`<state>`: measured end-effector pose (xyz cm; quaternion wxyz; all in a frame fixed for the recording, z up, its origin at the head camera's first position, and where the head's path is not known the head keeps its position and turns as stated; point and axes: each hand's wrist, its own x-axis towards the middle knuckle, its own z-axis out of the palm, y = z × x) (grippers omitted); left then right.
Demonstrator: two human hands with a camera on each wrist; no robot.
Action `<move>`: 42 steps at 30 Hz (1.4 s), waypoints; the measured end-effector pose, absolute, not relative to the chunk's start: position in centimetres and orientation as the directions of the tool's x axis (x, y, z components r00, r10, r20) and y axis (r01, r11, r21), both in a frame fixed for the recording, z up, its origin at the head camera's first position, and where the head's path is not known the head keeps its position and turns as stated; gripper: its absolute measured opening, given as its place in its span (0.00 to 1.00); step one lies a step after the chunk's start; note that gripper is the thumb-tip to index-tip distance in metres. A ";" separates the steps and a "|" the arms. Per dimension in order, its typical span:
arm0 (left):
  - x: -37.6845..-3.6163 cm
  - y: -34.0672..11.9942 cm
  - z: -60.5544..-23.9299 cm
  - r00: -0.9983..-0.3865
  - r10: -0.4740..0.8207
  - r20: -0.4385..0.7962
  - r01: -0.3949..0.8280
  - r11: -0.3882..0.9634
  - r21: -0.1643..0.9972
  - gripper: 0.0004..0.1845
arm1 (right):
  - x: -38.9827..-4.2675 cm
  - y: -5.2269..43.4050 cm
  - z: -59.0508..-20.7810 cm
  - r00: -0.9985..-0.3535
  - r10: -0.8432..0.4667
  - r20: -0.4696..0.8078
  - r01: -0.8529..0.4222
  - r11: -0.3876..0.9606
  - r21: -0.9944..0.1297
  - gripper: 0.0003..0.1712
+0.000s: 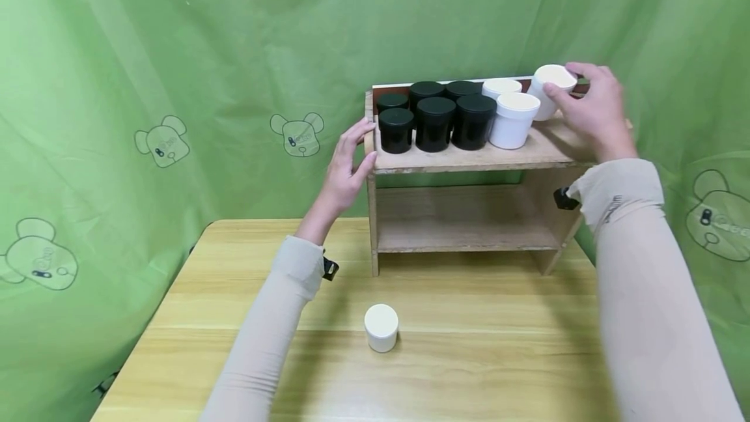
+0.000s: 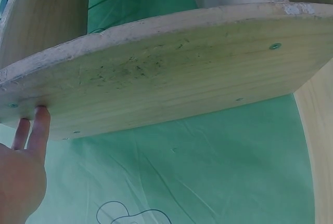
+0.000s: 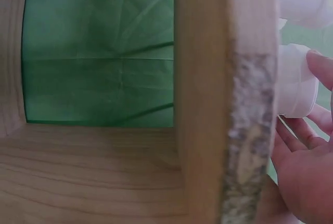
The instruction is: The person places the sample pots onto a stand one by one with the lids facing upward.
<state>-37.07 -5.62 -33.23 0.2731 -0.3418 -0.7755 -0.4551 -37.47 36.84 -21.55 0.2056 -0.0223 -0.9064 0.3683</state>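
Gripping a white jar (image 1: 549,98) by its side, the right hand (image 1: 592,112) has its fingers curled round it at the far right of the shelf's top board (image 1: 469,156); the jar is tilted, its lid turned toward the left, so it looks to be in the middle of being set down or lifted off, and I cannot tell which. The right wrist view shows the same jar (image 3: 295,81) against the fingers (image 3: 321,68), just past the board's rough edge. The left hand (image 1: 346,168) is flat and relaxed, fingertips (image 2: 40,125) pressed to the left end of the wooden shelf (image 2: 171,78), steadying it as I judge.

Whichever way the jar goes, the next move calls for bringing it upright and keeping clear of the two white jars (image 1: 511,112) just beside it, which stand close enough to be knocked.

Left of those stand six black jars (image 1: 433,119) in two rows, touching or nearly so. Every jar wears its lid, so what is inside cannot be seen. The lower shelf board (image 1: 463,236) carries nothing I can see. Well apart, on the wooden surface (image 1: 469,370) in front, one more white jar (image 1: 381,327) stands upright and alone.
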 end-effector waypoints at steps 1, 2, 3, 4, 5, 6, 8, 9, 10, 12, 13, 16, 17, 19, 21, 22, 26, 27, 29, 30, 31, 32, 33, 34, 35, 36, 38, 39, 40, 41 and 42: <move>-37.1 -5.6 -33.2 -0.616 0.280 0.736 0.779 0.351 0.519 0.28 | -37.6 36.8 -21.7 -0.916 0.186 0.355 -0.112 0.731 -0.673 0.47; -37.0 -5.7 -33.2 -0.615 0.279 0.737 0.780 0.351 0.518 0.28 | -37.6 36.7 -21.7 -0.915 0.181 0.360 -0.116 0.738 -0.665 0.47; -37.1 -5.7 -33.2 -0.614 0.279 0.739 0.781 0.351 0.516 0.28 | -37.7 36.6 -21.9 -0.913 0.178 0.367 -0.120 0.742 -0.659 0.47; -37.0 -5.8 -33.2 -0.612 0.279 0.740 0.782 0.352 0.515 0.28 | -37.8 36.5 -22.0 -0.911 0.173 0.374 -0.125 0.749 -0.650 0.46; -37.0 -5.8 -33.2 -0.611 0.279 0.741 0.783 0.351 0.513 0.28 | -37.9 36.3 -22.1 -0.909 0.169 0.380 -0.128 0.756 -0.642 0.46; -37.0 -5.9 -33.2 -0.611 0.279 0.741 0.782 0.355 0.512 0.28 | -38.0 36.2 -22.2 -0.907 0.166 0.388 -0.133 0.760 -0.636 0.46; -37.0 -5.9 -33.2 -0.614 0.280 0.738 0.780 0.357 0.513 0.28 | -38.1 36.0 -22.4 -0.903 0.166 0.397 -0.137 0.764 -0.631 0.45; -37.0 -6.0 -33.2 -0.617 0.281 0.736 0.778 0.361 0.514 0.28 | -38.1 35.9 -22.4 -0.903 0.167 0.395 -0.136 0.761 -0.634 0.45; -37.0 -6.0 -33.2 -0.620 0.281 0.733 0.775 0.363 0.517 0.28 | -38.1 35.9 -22.5 -0.906 0.170 0.388 -0.132 0.757 -0.639 0.45; -36.9 -6.1 -33.2 -0.628 0.280 0.726 0.769 0.369 0.523 0.28 | -38.2 35.8 -22.5 -0.910 0.175 0.376 -0.124 0.751 -0.649 0.45; -36.8 -6.1 -33.2 -0.632 0.279 0.723 0.766 0.369 0.526 0.28 | -38.2 35.7 -22.5 -0.913 0.176 0.369 -0.119 0.750 -0.651 0.45; -36.8 -6.1 -33.2 -0.637 0.274 0.721 0.762 0.368 0.533 0.28 | -38.2 35.7 -22.5 -0.917 0.176 0.358 -0.112 0.747 -0.655 0.46; -36.8 -6.0 -33.2 -0.636 0.274 0.722 0.763 0.365 0.534 0.28 | -38.2 35.7 -22.5 -0.919 0.179 0.351 -0.107 0.745 -0.658 0.46; -36.9 -5.9 -33.2 -0.631 0.277 0.724 0.767 0.357 0.532 0.28 | -38.1 35.9 -22.6 -0.924 0.188 0.334 -0.093 0.735 -0.671 0.47; -37.0 -5.8 -33.3 -0.625 0.282 0.728 0.773 0.350 0.529 0.28 | -38.0 36.0 -22.7 -0.928 0.199 0.316 -0.077 0.725 -0.684 0.47; -37.0 -5.7 -33.2 -0.622 0.284 0.729 0.776 0.346 0.527 0.28 | -38.0 36.1 -22.7 -0.930 0.203 0.306 -0.069 0.722 -0.689 0.48; -37.0 -5.6 -33.2 -0.621 0.282 0.731 0.777 0.347 0.526 0.28 | -38.0 36.3 -22.8 -0.930 0.197 0.309 -0.073 0.727 -0.683 0.47; -36.9 -5.6 -33.2 -0.622 0.281 0.731 0.776 0.349 0.526 0.28 | -38.0 36.3 -22.9 -0.930 0.194 0.311 -0.076 0.728 -0.681 0.47; -36.9 -5.6 -33.3 -0.625 0.279 0.729 0.772 0.355 0.527 0.28 | -38.0 36.3 -22.9 -0.931 0.189 0.312 -0.081 0.728 -0.681 0.46; -36.9 -5.6 -33.3 -0.628 0.279 0.727 0.770 0.358 0.528 0.28 | -38.0 36.3 -23.0 -0.932 0.187 0.311 -0.081 0.728 -0.681 0.46; -36.9 -5.7 -33.3 -0.631 0.278 0.725 0.768 0.362 0.529 0.29 | -38.0 36.3 -23.0 -0.932 0.186 0.311 -0.082 0.728 -0.681 0.46; -36.9 -5.7 -33.3 -0.633 0.278 0.723 0.765 0.364 0.531 0.29 | -38.1 36.3 -23.0 -0.933 0.186 0.307 -0.080 0.726 -0.684 0.47; -36.9 -5.7 -33.3 -0.634 0.278 0.722 0.765 0.364 0.531 0.29 | -38.0 36.3 -23.0 -0.934 0.186 0.305 -0.080 0.723 -0.686 0.47; -36.9 -5.7 -33.3 -0.634 0.279 0.721 0.764 0.365 0.532 0.29 | -38.0 36.3 -23.1 -0.934 0.185 0.305 -0.082 0.720 -0.689 0.47; -36.9 -5.7 -33.3 -0.635 0.279 0.721 0.764 0.365 0.532 0.29 | -38.0 36.3 -23.1 -0.935 0.183 0.304 -0.084 0.719 -0.690 0.47; -36.9 -5.7 -33.2 -0.635 0.279 0.720 0.764 0.364 0.533 0.29 | -38.0 36.3 -23.1 -0.935 0.181 0.306 -0.087 0.718 -0.691 0.47; -36.9 -5.7 -33.2 -0.636 0.279 0.719 0.763 0.363 0.534 0.29 | -37.9 36.4 -23.1 -0.938 0.177 0.299 -0.086 0.714 -0.694 0.47; -37.0 -5.7 -33.3 -0.636 0.279 0.720 0.764 0.362 0.534 0.29 | -37.8 36.4 -23.1 -0.938 0.176 0.299 -0.088 0.714 -0.695 0.47; -37.0 -5.7 -33.3 -0.637 0.279 0.719 0.763 0.363 0.536 0.29 | -37.7 36.4 -23.1 -0.939 0.173 0.298 -0.092 0.707 -0.701 0.47; -37.0 -5.7 -33.3 -0.638 0.279 0.717 0.762 0.363 0.537 0.29 | -37.6 36.5 -23.1 -0.939 0.173 0.299 -0.095 0.702 -0.706 0.47; -37.0 -5.6 -33.3 -0.639 0.280 0.716 0.762 0.361 0.538 0.29 | -37.4 36.6 -23.1 -0.938 0.173 0.299 -0.098 0.696 -0.711 0.47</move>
